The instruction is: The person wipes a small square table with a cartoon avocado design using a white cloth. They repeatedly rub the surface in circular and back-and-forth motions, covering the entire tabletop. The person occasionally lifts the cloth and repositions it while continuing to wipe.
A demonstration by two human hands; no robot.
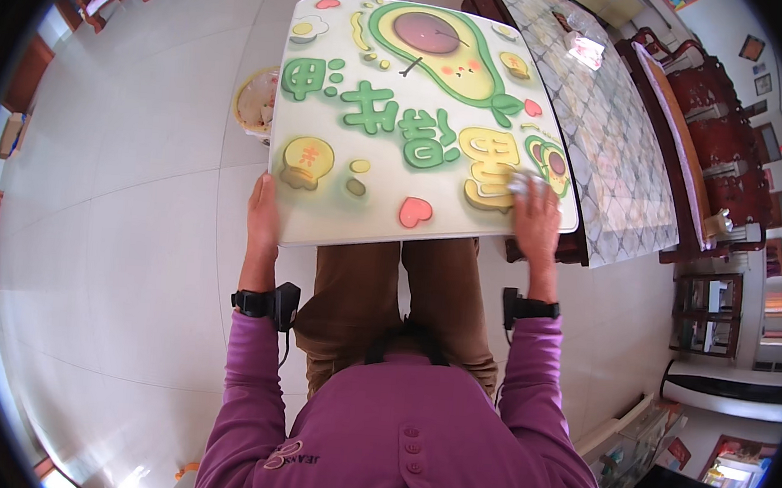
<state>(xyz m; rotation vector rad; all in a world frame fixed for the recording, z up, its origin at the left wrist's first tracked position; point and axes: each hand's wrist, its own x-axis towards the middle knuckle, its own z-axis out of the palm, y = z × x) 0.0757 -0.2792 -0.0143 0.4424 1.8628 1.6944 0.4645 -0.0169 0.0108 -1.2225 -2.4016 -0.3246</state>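
In front of me stands a small table with a white top (366,215), printed with avocados, hearts and green and yellow characters. Its near edge lies over my knees. My left hand (264,211) rests against the table's left edge near the front corner, its thumb up along the side. At the near right corner my right hand (537,217) presses a crumpled whitish cloth or tissue (526,184) onto the printed surface. Motion blurs this hand, and the cloth is mostly under its fingers.
A marble-topped table (614,157) stands close on the right, bearing a clear plastic container and a tissue pack (587,51). Past it is a carved wooden sofa (726,124). A round bin (258,102) holding waste sits beyond the white top's left edge. Pale floor tiles (130,178) spread leftward.
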